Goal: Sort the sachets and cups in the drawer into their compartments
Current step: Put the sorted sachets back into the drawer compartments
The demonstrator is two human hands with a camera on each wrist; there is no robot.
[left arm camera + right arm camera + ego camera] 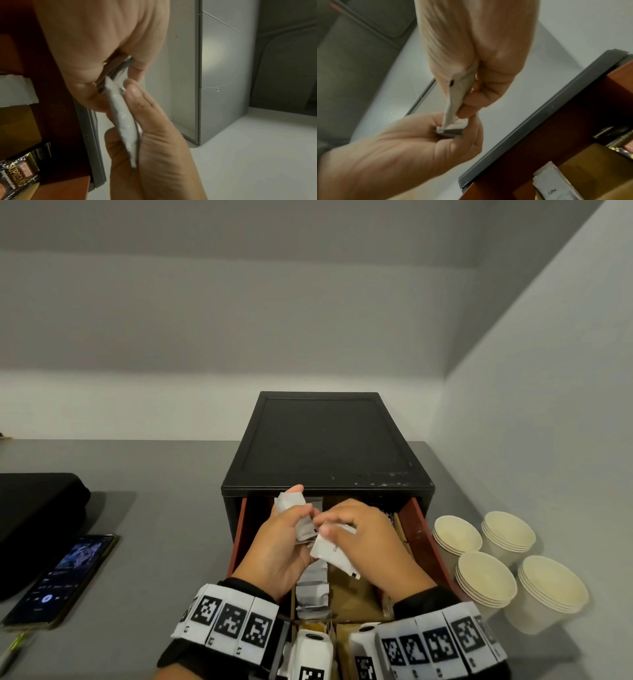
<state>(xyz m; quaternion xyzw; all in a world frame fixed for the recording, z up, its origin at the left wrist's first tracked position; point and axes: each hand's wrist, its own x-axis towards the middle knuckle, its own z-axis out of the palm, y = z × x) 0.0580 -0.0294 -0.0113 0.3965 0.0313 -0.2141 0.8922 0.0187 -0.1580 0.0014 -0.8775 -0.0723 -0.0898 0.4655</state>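
The left grip clasps a bundle of flat white paper sachets, the right grip another white sachet, above the open red-brown drawer. Both hands hide much of its compartments.

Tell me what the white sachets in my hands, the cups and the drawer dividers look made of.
White sachets: probably matte paper or paper laminate; they crease sharply. Cups: cream paper by the look, with thin rolled rims, nested in four stacks. Drawer dividers: flat dull brown, likely cardboard.
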